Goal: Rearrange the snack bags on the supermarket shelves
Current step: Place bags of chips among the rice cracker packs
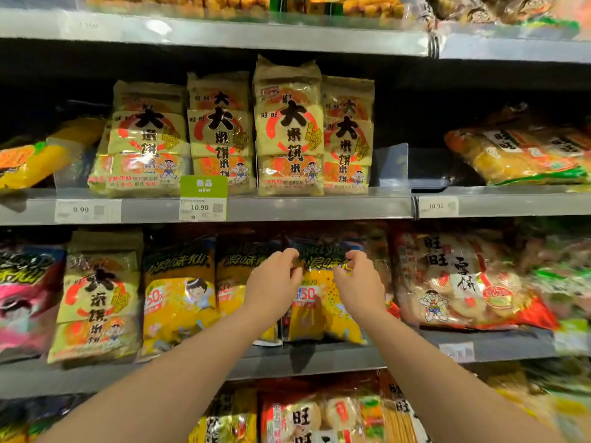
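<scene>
A yellow and dark-topped snack bag [319, 302] stands upright on the middle shelf [351, 353]. My left hand [275, 282] pinches its upper left part and my right hand [358, 279] pinches its upper right part. Two matching yellow bags [179, 292] stand to its left, one partly hidden behind my left hand. A pale yellow rice-cracker bag [99, 298] stands further left. On the upper shelf [287, 207], several of the same pale yellow bags [287, 129] stand in a row.
A red and white rice-cracker bag [463, 279] leans just right of my right hand. Orange bags [521, 151] lie on the upper shelf at right, past a clear divider [393, 164]. Price tags [203, 199] hang on the shelf edge. More bags fill the bottom shelf [303, 414].
</scene>
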Demonstrator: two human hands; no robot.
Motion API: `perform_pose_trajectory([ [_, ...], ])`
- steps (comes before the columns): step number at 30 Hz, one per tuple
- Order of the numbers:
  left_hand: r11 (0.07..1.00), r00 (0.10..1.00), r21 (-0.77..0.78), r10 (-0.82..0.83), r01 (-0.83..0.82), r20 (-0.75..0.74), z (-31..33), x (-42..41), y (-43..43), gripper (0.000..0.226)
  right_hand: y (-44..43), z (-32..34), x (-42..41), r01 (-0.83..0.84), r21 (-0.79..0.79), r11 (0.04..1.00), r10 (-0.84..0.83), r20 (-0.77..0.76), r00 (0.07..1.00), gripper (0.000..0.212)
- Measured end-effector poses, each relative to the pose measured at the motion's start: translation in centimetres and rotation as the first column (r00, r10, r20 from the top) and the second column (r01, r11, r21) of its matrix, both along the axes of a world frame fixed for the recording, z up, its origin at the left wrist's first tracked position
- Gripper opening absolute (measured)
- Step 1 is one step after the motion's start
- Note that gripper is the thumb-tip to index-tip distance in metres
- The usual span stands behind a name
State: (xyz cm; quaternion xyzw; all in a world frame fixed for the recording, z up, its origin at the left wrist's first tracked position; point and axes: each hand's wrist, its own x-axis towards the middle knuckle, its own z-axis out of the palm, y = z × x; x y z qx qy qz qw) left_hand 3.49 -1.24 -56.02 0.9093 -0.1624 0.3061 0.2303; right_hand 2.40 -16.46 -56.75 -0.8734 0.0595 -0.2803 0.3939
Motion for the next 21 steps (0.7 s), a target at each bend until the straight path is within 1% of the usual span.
perform_pose_trajectory([
  [3, 1.0, 0.98, 0.022, 0.0, 0.004, -0.197, -3.5, 1.0, -0.9, 0.055, -1.6, -3.2, 1.4, -0.036, 0.055, 0.998, 0.042, -0.125, 0.991, 0.063],
  [5, 0.999, 0.951, -0.023, -0.05, 0.045, -0.306, -5.5, 1.9, -1.8, 0.067, -2.3, -4.7, 2.3, -0.075, 0.131, 0.988, 0.097, -0.167, 0.981, 0.076],
  [7, 0.996, 0.933, -0.069, -0.085, 0.065, -0.35, -7.0, 2.9, -2.8, 0.074, -2.6, -5.7, 3.2, -0.107, 0.199, 0.974, 0.145, -0.188, 0.971, 0.09],
  [9, 0.992, 0.926, -0.117, -0.091, 0.051, -0.368, -7.9, 3.7, -3.6, 0.08, -2.9, -6.5, 4.2, -0.125, 0.227, 0.966, 0.172, -0.201, 0.964, 0.101],
  [13, 0.985, 0.897, -0.169, -0.038, -0.041, -0.441, -9.0, 5.4, -4.4, 0.087, -3.1, -7.7, 5.9, -0.183, 0.329, 0.926, 0.258, -0.2, 0.945, 0.114],
  [14, 0.981, 0.886, -0.182, -0.027, -0.064, -0.462, -9.2, 5.7, -4.4, 0.089, -3.1, -8.0, 6.1, -0.187, 0.339, 0.922, 0.266, -0.201, 0.943, 0.116],
  [16, 0.975, 0.866, -0.207, -0.035, -0.08, -0.499, -9.9, 6.2, -4.2, 0.094, -3.2, -8.6, 6.5, -0.19, 0.352, 0.916, 0.272, -0.2, 0.941, 0.111],
  [19, 0.979, 0.835, -0.194, -0.053, -0.065, -0.548, -11.1, 6.6, -3.9, 0.102, -3.2, -9.3, 7.0, -0.163, 0.288, 0.944, 0.222, -0.189, 0.956, 0.092],
  [21, 0.98, 0.844, -0.182, -0.035, -0.075, -0.534, -11.3, 6.5, -3.8, 0.103, -3.1, -9.5, 6.8, -0.15, 0.271, 0.951, 0.199, -0.164, 0.966, 0.079],
])
